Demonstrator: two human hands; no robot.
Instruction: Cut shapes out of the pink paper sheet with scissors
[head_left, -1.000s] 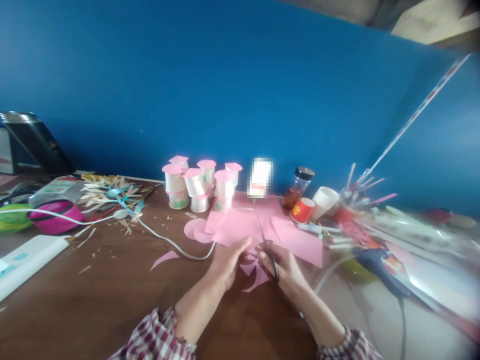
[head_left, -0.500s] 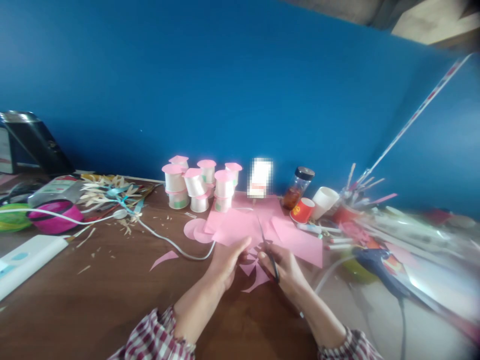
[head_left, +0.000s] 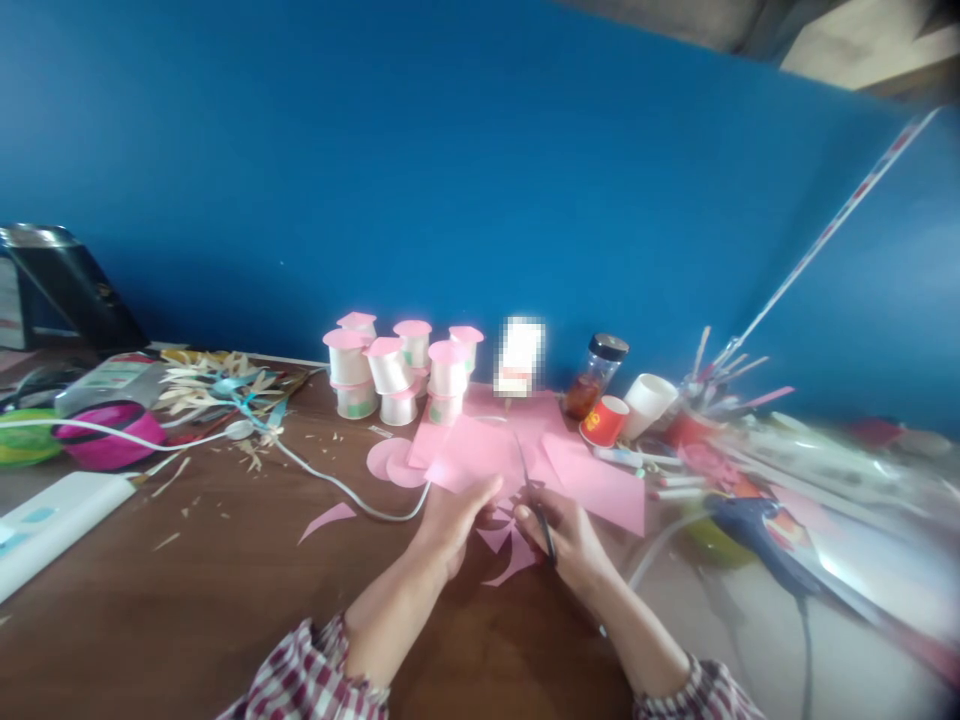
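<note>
My left hand [head_left: 457, 525] is closed on a sheet of pink paper [head_left: 474, 455], its thumb lying on the near edge. In my right hand [head_left: 564, 535] is a pair of dark-handled scissors [head_left: 546, 525], the blades pointing away from me along the sheet's right side. Pink paper offcuts [head_left: 514, 560] lie beneath and between my hands. More pink sheets [head_left: 600, 485] are spread behind and to the right. Round pink paper discs [head_left: 394, 460] rest to the left of the held sheet, near a curved pink scrap [head_left: 328, 518].
Several stacked white paper cups [head_left: 448, 375] with pink paper tops stand at the back. A lidded jar [head_left: 596, 375], red cup [head_left: 604, 420] and white cup [head_left: 649, 402] are right of centre. A glue gun [head_left: 765, 535] lies right. At left are a white cable [head_left: 352, 495] and power strip [head_left: 60, 520].
Almost nothing differs. Both hands, the scissors and the pink sheet keep nearly the same places; only a slight shift of the view shows.
</note>
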